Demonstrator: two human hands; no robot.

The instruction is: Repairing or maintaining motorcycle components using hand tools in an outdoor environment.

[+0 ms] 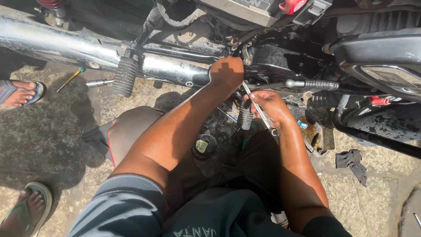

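I crouch beside a motorcycle's engine (272, 61). My left hand (227, 72) is closed against the engine side, just right of the chrome exhaust pipe (171, 68); what its fingers grip is hidden. My right hand (271, 105) holds a slim metal spanner (258, 107) that runs diagonally from the engine down past my wrist. A ribbed foot peg (244, 117) hangs below my hands, and the kick-start lever (313, 84) juts right above my right hand.
A rubber footrest (124, 77) hangs off the exhaust. A screwdriver (70, 79) and a socket piece (98, 82) lie on the concrete at left. Round clutch discs (203, 145) lie under the engine. A dark rag (353, 163) lies right. Other people's sandalled feet (19, 93) (28, 208) stand left.
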